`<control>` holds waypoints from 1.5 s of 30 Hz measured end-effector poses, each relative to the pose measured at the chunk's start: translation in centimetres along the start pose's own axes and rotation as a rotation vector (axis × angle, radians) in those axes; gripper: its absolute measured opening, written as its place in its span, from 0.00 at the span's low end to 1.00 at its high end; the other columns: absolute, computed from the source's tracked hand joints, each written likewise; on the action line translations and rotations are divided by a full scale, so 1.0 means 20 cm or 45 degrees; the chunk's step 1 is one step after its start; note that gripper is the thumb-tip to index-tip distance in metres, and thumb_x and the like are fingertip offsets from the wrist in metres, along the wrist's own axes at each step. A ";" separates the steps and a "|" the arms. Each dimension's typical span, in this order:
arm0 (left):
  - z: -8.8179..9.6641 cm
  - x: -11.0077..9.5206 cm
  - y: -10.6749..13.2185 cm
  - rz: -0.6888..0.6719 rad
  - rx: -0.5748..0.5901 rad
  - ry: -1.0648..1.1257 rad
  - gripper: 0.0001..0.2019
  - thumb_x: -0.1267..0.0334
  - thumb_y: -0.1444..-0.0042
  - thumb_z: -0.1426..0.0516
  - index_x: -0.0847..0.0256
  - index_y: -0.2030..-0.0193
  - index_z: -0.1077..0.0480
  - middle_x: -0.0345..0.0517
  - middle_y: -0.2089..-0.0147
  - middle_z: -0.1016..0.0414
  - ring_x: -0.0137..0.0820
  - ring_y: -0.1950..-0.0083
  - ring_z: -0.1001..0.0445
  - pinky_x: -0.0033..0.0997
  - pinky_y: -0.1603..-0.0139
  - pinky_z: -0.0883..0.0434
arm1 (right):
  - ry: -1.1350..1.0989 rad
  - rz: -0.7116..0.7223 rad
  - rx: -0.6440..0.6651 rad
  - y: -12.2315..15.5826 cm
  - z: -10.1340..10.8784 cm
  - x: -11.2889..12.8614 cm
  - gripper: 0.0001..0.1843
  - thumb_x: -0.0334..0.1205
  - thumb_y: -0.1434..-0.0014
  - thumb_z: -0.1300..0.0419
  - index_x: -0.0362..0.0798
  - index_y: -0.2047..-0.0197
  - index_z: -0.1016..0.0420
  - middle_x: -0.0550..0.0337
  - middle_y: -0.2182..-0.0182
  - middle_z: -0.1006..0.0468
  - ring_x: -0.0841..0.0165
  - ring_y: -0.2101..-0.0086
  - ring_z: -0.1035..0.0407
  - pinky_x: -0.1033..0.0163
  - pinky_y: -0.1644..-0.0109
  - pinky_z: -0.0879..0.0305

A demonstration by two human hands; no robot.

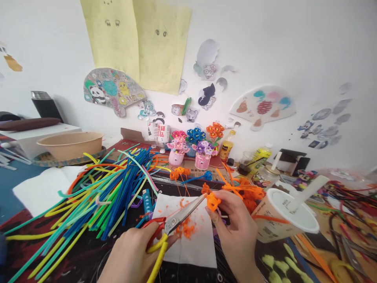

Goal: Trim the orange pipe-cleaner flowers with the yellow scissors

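**Q:** What does the figure show at its centre?

**A:** A left hand (131,255) grips yellow-handled scissors (173,222), their blades pointing across a white paper napkin (191,245) toward a right hand (235,232).

**Q:** And the state of the fingers?

**A:** The left fingers (153,236) curl closed around the handles. The right fingers (226,200) pinch an orange pipe-cleaner bloom (213,201), held up just beside the blade tips and above the napkin.

**Q:** Why is the napkin there?

**A:** It appears to be laid out to catch orange fuzz clippings (185,228), which lie heaped on it. The raised bloom seems to be held that way to stay within reach of the blades.

**Q:** What lies around them?

**A:** A loose bundle of pipe cleaners (103,192) fans across the dark surface (85,263) on the left, apparently kept to one side of the napkin. A lidded paper cup (282,214) with a white straw sits tilted on the right.

**Q:** Any readable writing?

**A:** The cup's small print and the label on the yellow bottle (226,146) are too small to read from here.
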State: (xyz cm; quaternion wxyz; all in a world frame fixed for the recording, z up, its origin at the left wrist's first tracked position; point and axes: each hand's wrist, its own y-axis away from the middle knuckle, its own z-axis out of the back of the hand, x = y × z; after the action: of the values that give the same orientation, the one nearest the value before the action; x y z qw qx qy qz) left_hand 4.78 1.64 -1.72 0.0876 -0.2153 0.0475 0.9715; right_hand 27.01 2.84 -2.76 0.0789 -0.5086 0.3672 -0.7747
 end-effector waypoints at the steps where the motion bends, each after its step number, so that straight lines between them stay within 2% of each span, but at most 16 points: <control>1: -0.01 0.01 0.00 -0.002 -0.002 -0.005 0.21 0.41 0.42 0.52 0.55 0.72 0.32 0.38 0.79 0.34 0.30 0.78 0.34 0.25 0.75 0.47 | -0.007 0.003 -0.003 0.00 0.00 0.00 0.14 0.36 0.42 0.37 0.50 0.52 0.27 0.51 0.56 0.24 0.61 0.56 0.26 0.55 0.52 0.26; 8: 0.00 0.00 -0.01 -0.006 -0.075 -0.027 0.21 0.41 0.44 0.49 0.56 0.73 0.31 0.40 0.78 0.31 0.31 0.75 0.32 0.25 0.73 0.45 | -0.037 0.015 -0.013 -0.02 -0.01 0.02 0.12 0.38 0.43 0.37 0.50 0.54 0.27 0.52 0.57 0.24 0.62 0.57 0.26 0.56 0.52 0.26; 12: 0.05 -0.06 -0.01 0.012 -0.091 -0.030 0.13 0.50 0.46 0.44 0.56 0.73 0.35 0.38 0.74 0.28 0.32 0.71 0.29 0.25 0.71 0.44 | -0.032 -0.012 -0.016 -0.02 -0.02 0.04 0.13 0.40 0.42 0.37 0.50 0.54 0.28 0.53 0.57 0.23 0.63 0.59 0.25 0.57 0.53 0.25; 16: 0.10 -0.09 -0.01 0.035 -0.093 -0.017 0.05 0.58 0.46 0.44 0.55 0.67 0.34 0.38 0.66 0.25 0.33 0.65 0.26 0.25 0.69 0.42 | -0.019 -0.036 -0.014 -0.03 -0.01 0.06 0.13 0.42 0.42 0.38 0.50 0.54 0.28 0.53 0.57 0.23 0.62 0.59 0.24 0.56 0.52 0.25; 22: 0.15 -0.05 0.05 0.071 -0.118 -0.084 0.11 0.51 0.45 0.45 0.52 0.58 0.31 0.39 0.60 0.22 0.36 0.59 0.23 0.27 0.67 0.37 | 0.003 -0.037 0.013 -0.05 -0.01 0.05 0.14 0.44 0.41 0.40 0.49 0.53 0.28 0.51 0.56 0.23 0.61 0.59 0.24 0.56 0.53 0.25; 27: 0.19 0.03 0.18 0.167 -0.195 -0.266 0.17 0.48 0.44 0.50 0.52 0.56 0.29 0.43 0.47 0.25 0.41 0.48 0.25 0.34 0.56 0.30 | 0.096 -0.096 0.000 -0.07 0.00 0.02 0.15 0.46 0.41 0.40 0.49 0.53 0.28 0.49 0.56 0.23 0.60 0.61 0.25 0.55 0.56 0.24; 31: 0.22 0.14 0.30 0.321 -0.081 -0.338 0.19 0.51 0.47 0.50 0.56 0.54 0.28 0.50 0.49 0.23 0.44 0.48 0.24 0.39 0.52 0.29 | 0.127 -0.159 0.015 -0.07 0.00 0.00 0.16 0.48 0.41 0.41 0.49 0.53 0.28 0.47 0.56 0.23 0.60 0.63 0.25 0.54 0.60 0.24; 34: 0.22 0.22 0.35 0.364 -0.076 -0.233 0.18 0.52 0.46 0.51 0.57 0.56 0.27 0.50 0.50 0.23 0.42 0.51 0.23 0.37 0.53 0.28 | 0.121 -0.170 0.047 -0.08 -0.01 -0.01 0.16 0.48 0.41 0.42 0.48 0.53 0.29 0.47 0.56 0.23 0.59 0.62 0.25 0.54 0.59 0.25; 36: 0.20 0.26 0.35 0.360 -0.138 -0.206 0.18 0.56 0.50 0.48 0.59 0.54 0.27 0.52 0.48 0.23 0.41 0.51 0.22 0.36 0.53 0.28 | 0.119 -0.170 0.061 -0.07 -0.01 -0.01 0.16 0.47 0.41 0.41 0.48 0.53 0.28 0.47 0.56 0.23 0.59 0.62 0.26 0.54 0.58 0.25; 38: 0.18 0.27 0.33 0.285 -0.196 -0.178 0.19 0.56 0.50 0.47 0.61 0.54 0.27 0.52 0.51 0.22 0.41 0.52 0.22 0.35 0.52 0.27 | 0.117 -0.165 0.071 -0.07 -0.02 -0.01 0.16 0.46 0.41 0.41 0.48 0.53 0.28 0.48 0.57 0.23 0.60 0.64 0.26 0.54 0.58 0.26; 40: 0.17 0.25 0.30 0.240 -0.237 -0.161 0.18 0.56 0.50 0.46 0.61 0.55 0.26 0.53 0.53 0.21 0.42 0.52 0.22 0.36 0.53 0.27 | 0.116 -0.156 0.084 -0.06 -0.02 -0.01 0.16 0.46 0.41 0.41 0.48 0.52 0.29 0.49 0.57 0.23 0.61 0.65 0.26 0.55 0.59 0.26; 45: 0.17 0.21 0.24 0.205 -0.292 -0.142 0.22 0.53 0.48 0.46 0.65 0.51 0.27 0.55 0.49 0.22 0.43 0.50 0.22 0.37 0.51 0.27 | 0.135 -0.124 0.100 -0.05 -0.04 -0.01 0.15 0.46 0.41 0.41 0.48 0.53 0.29 0.50 0.57 0.23 0.63 0.67 0.27 0.57 0.63 0.26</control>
State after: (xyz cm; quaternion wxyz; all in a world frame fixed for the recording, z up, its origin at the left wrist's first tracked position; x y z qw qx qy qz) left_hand -1.20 -2.07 -0.16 -0.0135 -0.1651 -0.0517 0.9848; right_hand 26.71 4.14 -2.46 0.0414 -0.4806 0.3149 -0.8174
